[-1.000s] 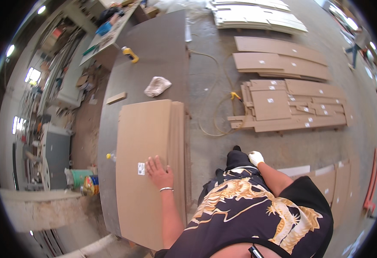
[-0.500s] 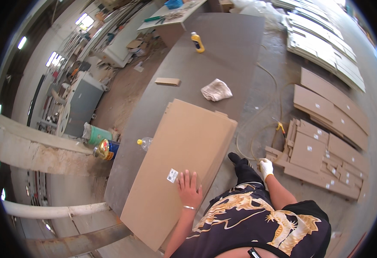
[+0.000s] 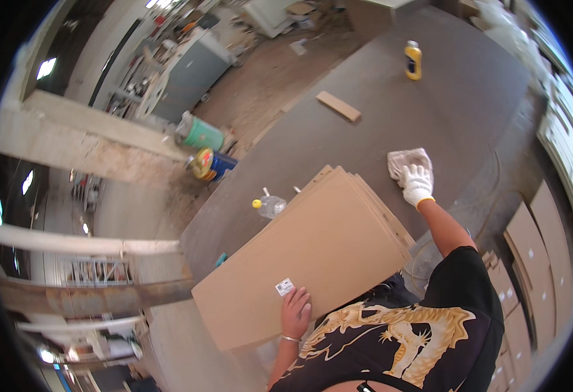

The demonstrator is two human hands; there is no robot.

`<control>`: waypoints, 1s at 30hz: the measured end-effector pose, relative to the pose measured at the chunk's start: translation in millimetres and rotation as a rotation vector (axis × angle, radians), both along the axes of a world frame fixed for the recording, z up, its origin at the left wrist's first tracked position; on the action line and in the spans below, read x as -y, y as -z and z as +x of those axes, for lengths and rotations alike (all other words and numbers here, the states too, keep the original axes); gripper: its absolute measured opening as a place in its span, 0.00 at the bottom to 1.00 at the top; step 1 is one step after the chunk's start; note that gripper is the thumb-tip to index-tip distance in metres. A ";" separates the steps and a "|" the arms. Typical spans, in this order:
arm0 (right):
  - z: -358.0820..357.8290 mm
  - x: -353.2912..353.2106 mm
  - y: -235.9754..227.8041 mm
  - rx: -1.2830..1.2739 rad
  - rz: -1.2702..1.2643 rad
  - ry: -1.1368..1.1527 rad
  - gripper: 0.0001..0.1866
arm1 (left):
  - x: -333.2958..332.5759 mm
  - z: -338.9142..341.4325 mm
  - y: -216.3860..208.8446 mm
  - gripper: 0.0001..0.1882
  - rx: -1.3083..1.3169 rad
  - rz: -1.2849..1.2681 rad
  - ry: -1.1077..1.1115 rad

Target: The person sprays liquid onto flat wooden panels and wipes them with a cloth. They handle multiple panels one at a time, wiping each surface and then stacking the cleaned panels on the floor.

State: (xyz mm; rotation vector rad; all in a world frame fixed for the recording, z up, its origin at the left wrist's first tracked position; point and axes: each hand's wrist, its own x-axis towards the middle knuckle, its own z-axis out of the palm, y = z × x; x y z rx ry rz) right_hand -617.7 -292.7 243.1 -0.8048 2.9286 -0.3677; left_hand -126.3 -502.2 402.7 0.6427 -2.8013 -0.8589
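The left hand [image 3: 296,312], bare, lies flat with fingers extended on the top panel [image 3: 319,245] beside a white label [image 3: 284,287], probably to steady the stack; the right hand [image 3: 417,185], gloved, covers part of a crumpled pinkish cloth [image 3: 399,159], though whether its fingers pinch it I cannot tell. The panels, smooth, plain brown and slightly fanned, jut past the edge of the worktop [image 3: 469,104], perhaps for easy reach. Farther out stand a yellow-capped clear bottle [image 3: 272,208], a short strip [image 3: 339,106] and a yellow bottle [image 3: 413,62].

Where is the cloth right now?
In the head view, the pinkish cloth lies right of centre on the table, under the gloved right hand, near the brown panels.
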 end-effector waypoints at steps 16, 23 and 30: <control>-61.5 30.4 -73.3 1.369 -2.062 0.054 0.18 | -14.2 -35.9 -12.8 0.11 -0.053 -0.115 -0.262; 14.4 30.6 -139.1 1.169 -2.311 -0.176 0.43 | 31.2 -62.1 -16.4 0.11 -0.151 -0.097 -0.166; 107.0 72.9 -148.6 1.221 -1.959 0.346 0.32 | 132.7 -80.1 2.1 0.09 -0.233 -0.236 -0.266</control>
